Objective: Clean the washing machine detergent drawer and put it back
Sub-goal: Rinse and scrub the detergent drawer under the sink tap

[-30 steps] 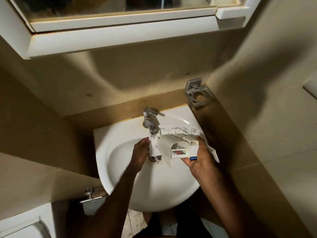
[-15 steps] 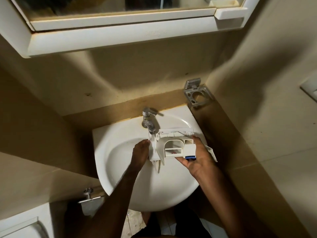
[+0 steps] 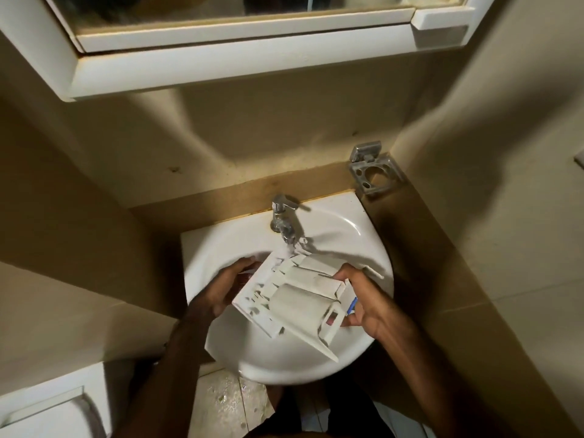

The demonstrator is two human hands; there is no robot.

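Both hands hold the white detergent drawer tilted over the sink, just below the tap: left hand cupping its edge, right hand gripping the other end.

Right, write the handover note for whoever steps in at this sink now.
Right hand grips the detergent drawer at its right end, by the blue part.
Left hand supports the drawer's left edge from beneath; its grip is partly hidden.
The drawer is tilted over the sink, just below the tap.
Done: drawer out and at the sink; how clean it is cannot be judged.
Left: finish cleaning, then refit it in the washing machine, which is out of view.
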